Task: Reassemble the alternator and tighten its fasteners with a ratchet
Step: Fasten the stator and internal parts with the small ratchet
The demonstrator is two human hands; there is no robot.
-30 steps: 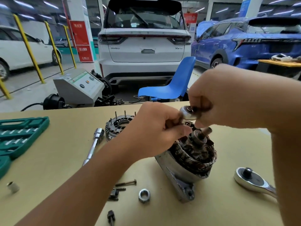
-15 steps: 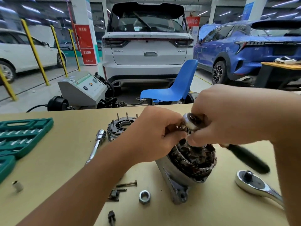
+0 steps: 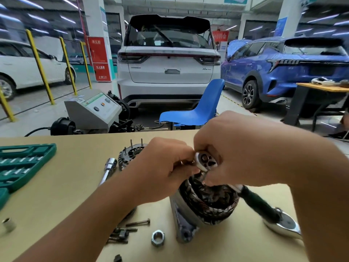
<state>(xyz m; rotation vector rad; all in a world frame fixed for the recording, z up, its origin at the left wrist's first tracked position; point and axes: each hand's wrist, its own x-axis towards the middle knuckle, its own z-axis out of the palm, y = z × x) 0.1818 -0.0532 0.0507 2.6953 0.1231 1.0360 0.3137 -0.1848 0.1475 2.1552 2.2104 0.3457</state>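
Both hands work over the alternator (image 3: pixel 205 203): right hand (image 3: pixel 236 154) grips ratchet (image 3: pixel 204 160), left hand (image 3: pixel 162 167) pinches something hidden. Ratchet could slip; alternator stands unclamped.

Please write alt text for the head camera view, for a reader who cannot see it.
Two hands meet over an alternator on a tan table: the right hand grips a ratchet by its head, the left hand pinches something small beside it. Loose bolts, a nut and a green socket case lie nearby.
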